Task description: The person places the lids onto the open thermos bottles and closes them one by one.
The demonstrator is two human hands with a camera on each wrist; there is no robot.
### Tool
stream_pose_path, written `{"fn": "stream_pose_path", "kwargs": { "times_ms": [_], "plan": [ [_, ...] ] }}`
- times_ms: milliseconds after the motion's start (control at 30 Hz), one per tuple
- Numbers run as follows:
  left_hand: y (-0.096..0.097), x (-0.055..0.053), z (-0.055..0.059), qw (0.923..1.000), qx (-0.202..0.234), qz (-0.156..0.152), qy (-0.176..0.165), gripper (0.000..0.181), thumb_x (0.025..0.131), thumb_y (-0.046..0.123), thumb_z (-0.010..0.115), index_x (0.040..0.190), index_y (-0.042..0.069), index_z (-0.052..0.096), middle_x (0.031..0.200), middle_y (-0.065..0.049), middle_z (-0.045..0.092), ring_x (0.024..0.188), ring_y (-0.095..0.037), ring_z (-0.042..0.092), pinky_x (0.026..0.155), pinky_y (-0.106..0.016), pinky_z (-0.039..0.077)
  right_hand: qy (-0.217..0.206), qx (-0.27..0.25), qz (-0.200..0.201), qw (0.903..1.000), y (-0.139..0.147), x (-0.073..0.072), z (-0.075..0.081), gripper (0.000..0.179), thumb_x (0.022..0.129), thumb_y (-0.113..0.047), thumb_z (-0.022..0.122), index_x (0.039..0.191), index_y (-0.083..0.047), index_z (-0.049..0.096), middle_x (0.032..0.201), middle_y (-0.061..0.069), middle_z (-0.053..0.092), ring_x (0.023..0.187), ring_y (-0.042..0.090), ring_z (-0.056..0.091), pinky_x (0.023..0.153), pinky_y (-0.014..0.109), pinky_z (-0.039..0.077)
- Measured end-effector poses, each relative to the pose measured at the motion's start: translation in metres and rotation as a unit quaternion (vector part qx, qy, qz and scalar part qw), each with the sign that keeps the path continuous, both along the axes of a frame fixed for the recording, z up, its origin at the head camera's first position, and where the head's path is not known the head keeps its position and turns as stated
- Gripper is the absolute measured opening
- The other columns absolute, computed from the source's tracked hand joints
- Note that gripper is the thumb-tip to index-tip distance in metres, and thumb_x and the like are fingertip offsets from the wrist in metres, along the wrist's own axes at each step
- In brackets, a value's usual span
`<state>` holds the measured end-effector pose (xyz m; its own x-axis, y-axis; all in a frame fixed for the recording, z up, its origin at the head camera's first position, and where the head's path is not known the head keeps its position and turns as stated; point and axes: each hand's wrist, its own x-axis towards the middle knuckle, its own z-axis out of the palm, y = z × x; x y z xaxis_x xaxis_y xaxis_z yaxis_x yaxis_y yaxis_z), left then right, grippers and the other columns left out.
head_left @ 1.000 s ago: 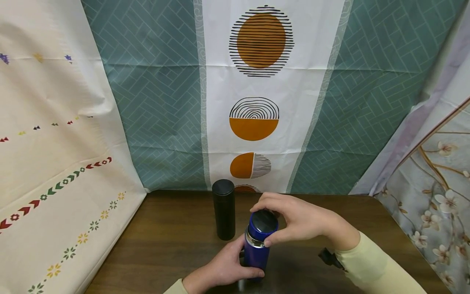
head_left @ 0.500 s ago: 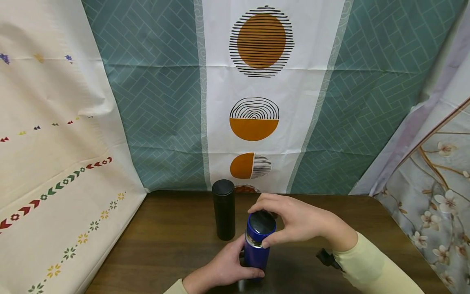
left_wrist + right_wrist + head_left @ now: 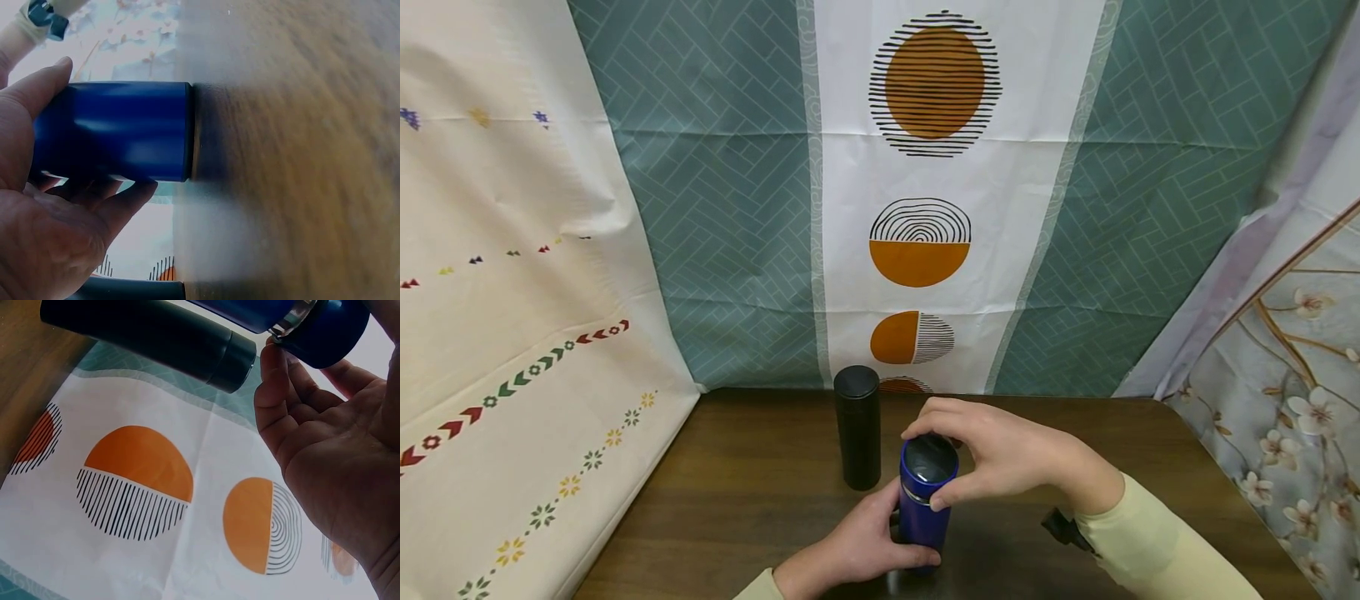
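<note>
A blue vacuum flask (image 3: pixel 923 527) stands upright on the wooden table, its base right at the tabletop in the left wrist view. My left hand (image 3: pixel 868 540) grips its lower body, thumb on one side and fingers on the other. Over its mouth is a blue lid (image 3: pixel 929 461) with a glossy black top, which my right hand (image 3: pixel 1003 454) holds by the rim between thumb and fingers. In the right wrist view a narrow silver neck (image 3: pixel 294 317) shows between the lid and the body.
A black flask (image 3: pixel 858 433) stands just behind and left of the blue one. Patterned cloths hang at the back and both sides; the teal and white back curtain (image 3: pixel 745 250) meets the table's far edge. A small black device (image 3: pixel 1067 531) sits by the right sleeve.
The lid has moved slightly left and down with my right hand, and now sits straighter over the flask, with less of the silver neck showing. My left hand has stayed in place.
</note>
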<state>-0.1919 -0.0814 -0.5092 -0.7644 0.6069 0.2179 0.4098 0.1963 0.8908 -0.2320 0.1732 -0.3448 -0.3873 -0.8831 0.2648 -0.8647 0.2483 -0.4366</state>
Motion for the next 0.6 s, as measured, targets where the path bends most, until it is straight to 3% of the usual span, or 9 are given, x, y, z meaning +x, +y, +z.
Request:
{"fn": "stream_pose_path", "kwargs": {
  "times_ms": [600],
  "plan": [
    [0.0005, -0.0006, 0.0002, 1.0000, 0.000, -0.001, 0.005, 0.078, 0.093, 0.036, 0.094, 0.158, 0.037, 0.050, 0.147, 0.009, 0.067, 0.131, -0.011, 0.066, 0.112, -0.036, 0.053, 0.011, -0.006, -0.003, 0.9999, 0.0016, 0.0026, -0.0062, 0.061, 0.097, -0.049, 0.088, 0.148, -0.027, 0.063, 0.130, -0.014, 0.061, 0.116, 0.006, 0.061, 0.098, 0.030, 0.057]
  ]
}}
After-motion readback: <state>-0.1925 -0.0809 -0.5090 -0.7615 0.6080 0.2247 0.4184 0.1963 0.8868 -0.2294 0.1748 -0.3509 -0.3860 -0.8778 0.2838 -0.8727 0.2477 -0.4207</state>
